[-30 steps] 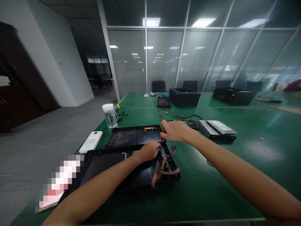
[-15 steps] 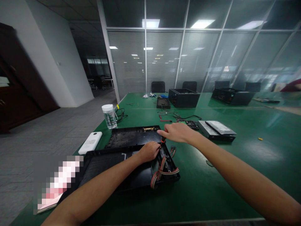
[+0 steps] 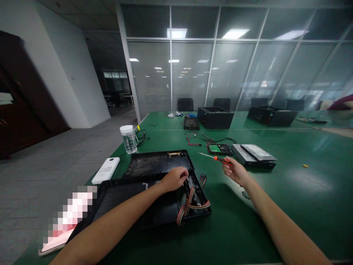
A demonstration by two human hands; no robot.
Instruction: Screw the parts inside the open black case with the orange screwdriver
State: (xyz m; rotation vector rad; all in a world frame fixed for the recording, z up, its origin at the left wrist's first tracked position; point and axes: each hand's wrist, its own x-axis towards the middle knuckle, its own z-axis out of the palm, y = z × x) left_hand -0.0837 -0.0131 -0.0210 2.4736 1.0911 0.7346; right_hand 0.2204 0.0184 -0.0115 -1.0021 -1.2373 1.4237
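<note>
A black open computer case (image 3: 154, 206) lies on the green table (image 3: 248, 221) in front of me. My left hand (image 3: 175, 178) rests with curled fingers on the case's far rim, by a striped ribbon cable (image 3: 190, 200). What it grips, if anything, is hidden. My right hand (image 3: 234, 171) is lifted to the right of the case, closed around an orange-handled screwdriver (image 3: 216, 158) whose shaft points left. A flat black cover panel (image 3: 157, 162) lies just behind the case.
A white device (image 3: 106, 170) and a clear plastic jar (image 3: 128, 139) sit at the left edge. Disk drives (image 3: 255, 155), a circuit board (image 3: 219, 149) and loose cables lie right of centre. Two more black cases (image 3: 215, 117) stand at the back before a glass partition.
My right hand has pulled back to the right from the case's far rim, bringing the screwdriver clear. The left hand has stayed on the case.
</note>
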